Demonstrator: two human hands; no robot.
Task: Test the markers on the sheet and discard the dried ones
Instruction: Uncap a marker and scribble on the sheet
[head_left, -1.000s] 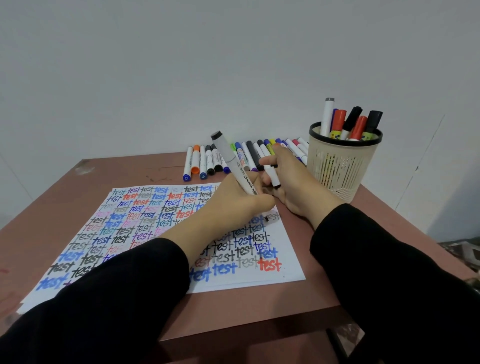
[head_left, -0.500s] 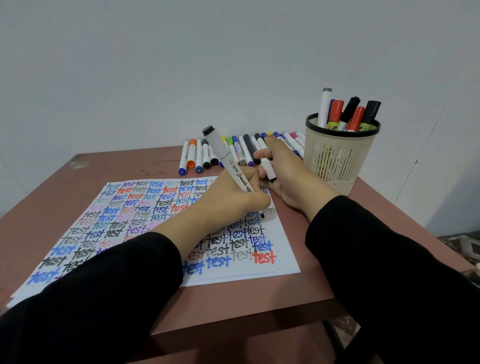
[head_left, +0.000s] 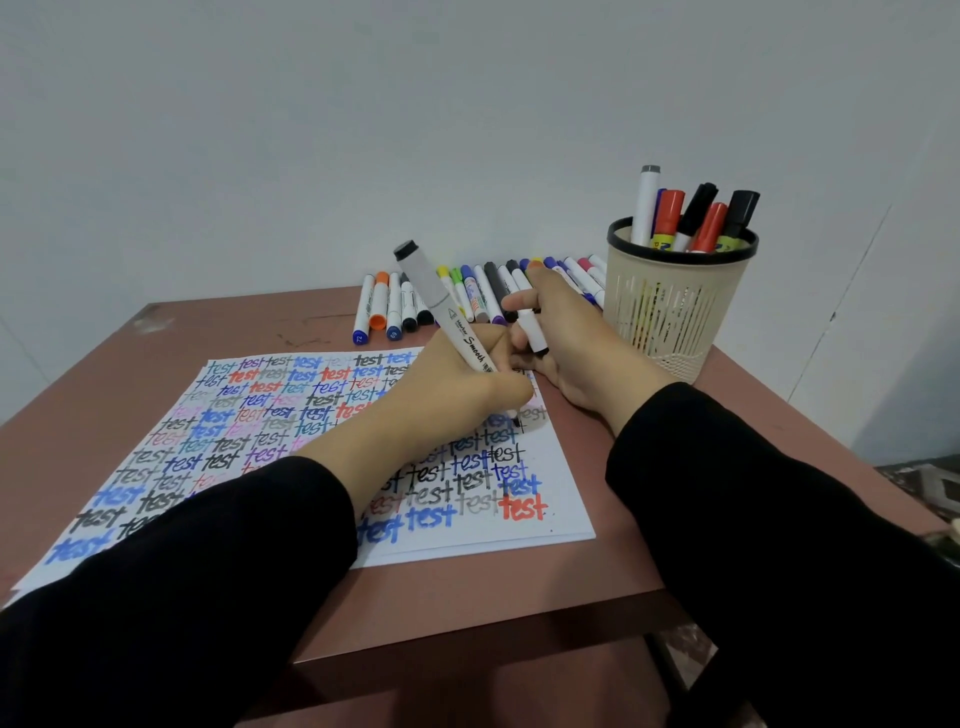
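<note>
Testing is the step in hand: the left hand (head_left: 457, 387) curls its fingers round a white marker (head_left: 467, 348), pinching it low on the barrel, with the nib down on the sheet (head_left: 563, 499) near its right edge, beside a faint grey "test"; the right hand (head_left: 571, 332) rests by the paper's far right corner and grips what looks like the marker's cap (head_left: 532, 332) in curled fingers; next, I judge, comes reading the fresh mark for strength, recapping, then sending the marker to keep or discard, though no discard place is evident; counted: one sheet, almost filled with the word "test" in several colours; one marker in use; one mesh cup (head_left: 675, 322) on the table (head_left: 613, 566), holding six markers as far as I can tell; a row of loose markers (head_left: 382, 306) lies by the wall, five left of the held one and more beyond, partly hidden by the right hand, so I can give no exact total.
</note>
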